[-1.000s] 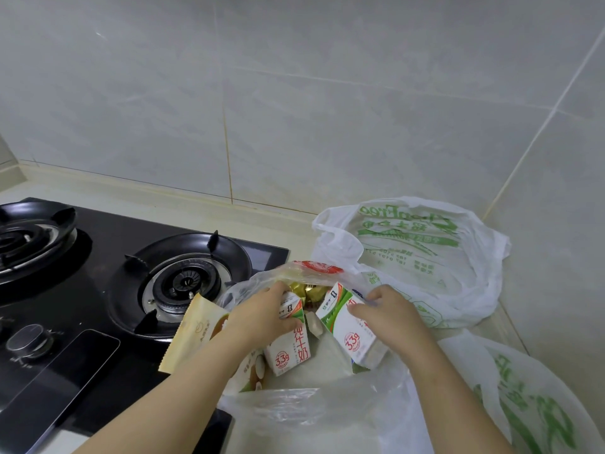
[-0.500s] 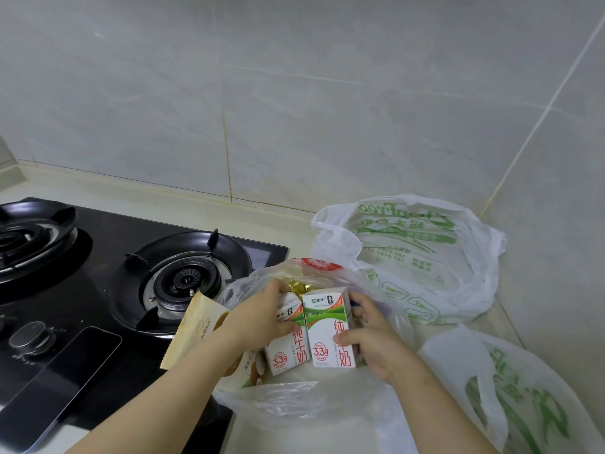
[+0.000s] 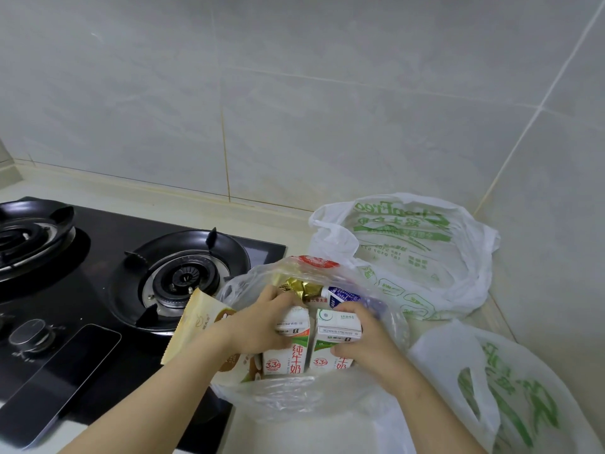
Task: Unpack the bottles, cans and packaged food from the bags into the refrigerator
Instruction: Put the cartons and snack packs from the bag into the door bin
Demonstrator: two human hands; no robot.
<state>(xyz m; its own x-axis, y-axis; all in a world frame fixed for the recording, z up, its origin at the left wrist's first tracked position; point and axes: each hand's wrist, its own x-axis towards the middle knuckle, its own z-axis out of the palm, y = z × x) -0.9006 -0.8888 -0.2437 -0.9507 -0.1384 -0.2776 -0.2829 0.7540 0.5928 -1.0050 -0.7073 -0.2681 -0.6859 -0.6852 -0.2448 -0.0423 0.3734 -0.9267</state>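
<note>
Inside the clear bag point(image 3: 294, 399) on the table point(image 3: 131, 191), the left carton point(image 3: 292, 347) and right carton point(image 3: 337, 326) stand upright, touching side by side. The left hand point(image 3: 262, 326) has its fingers curled round the left carton's top, and the right hand point(image 3: 365, 344) grips the right carton. Each carton's long axis points up, so each hand looks set to lift straight out.

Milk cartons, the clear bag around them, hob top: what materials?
Milk cartons: likely coated paperboard; crisp folded edges, printed faces, slight sheen.
Clear bag: thin plastic film; see-through, wrinkled, glossy.
Hob top: probably black glass; flat, mirror-like reflections.
</note>
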